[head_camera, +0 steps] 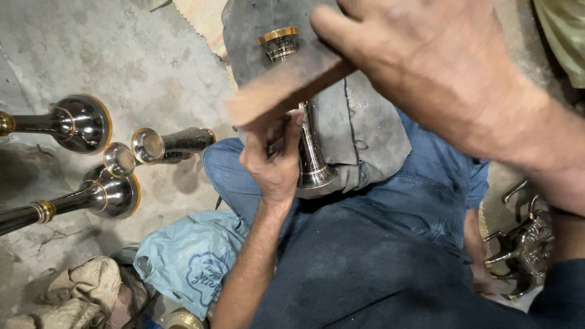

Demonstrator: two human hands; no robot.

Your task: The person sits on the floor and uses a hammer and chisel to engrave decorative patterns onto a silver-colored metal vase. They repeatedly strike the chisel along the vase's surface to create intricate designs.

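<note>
My left hand (275, 163) grips the middle of a dark metal stem piece (312, 159) with a flared base and a brass-ringed top (279, 40); it rests upright against a grey cloth (365, 131) over my knee. My right hand (442, 76), close to the camera, is shut on a flat brown strip (286, 85) that lies across the stem just below the brass ring. The strip's near end is blurred. My legs in blue trousers (420, 201) fill the centre.
On the concrete floor at left lie several polished metal pieces with flared ends (82, 123), (109, 195), (161, 145). A pale blue plastic bag (189, 256) and a beige cloth bundle (79, 292) sit at lower left. Shiny metal parts (524, 250) lie at the right edge.
</note>
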